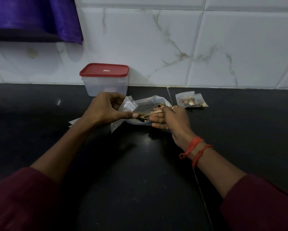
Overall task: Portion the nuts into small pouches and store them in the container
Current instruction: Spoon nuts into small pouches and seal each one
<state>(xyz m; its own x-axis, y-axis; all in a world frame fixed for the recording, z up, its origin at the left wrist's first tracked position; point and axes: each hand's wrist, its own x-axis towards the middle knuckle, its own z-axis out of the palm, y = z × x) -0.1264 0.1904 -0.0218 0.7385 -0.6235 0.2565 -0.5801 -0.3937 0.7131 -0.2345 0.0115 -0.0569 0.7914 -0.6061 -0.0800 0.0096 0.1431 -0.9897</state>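
Red-lidded container (pixel 104 80) sits against the tiled wall, well behind the left hand (pixel 104 107), which pinches a small clear pouch (pixel 128 104). Right hand (pixel 171 119) grips a spoon (pixel 155 112) whose nuts (pixel 141 117) look dark and blurry, above the half-hidden nut bag (pixel 150 104). Filled pouches (pixel 190 101) lie rightmost; black counter (pixel 240 130) runs wide to the front.

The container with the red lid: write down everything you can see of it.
The container is a squarish tub of cloudy, see-through plastic. Its red lid, bearing a small label, is on. It stands upright on the dark counter close to the tiled wall. Nothing is clearly seen inside. The left hand partly hides its lower front edge.
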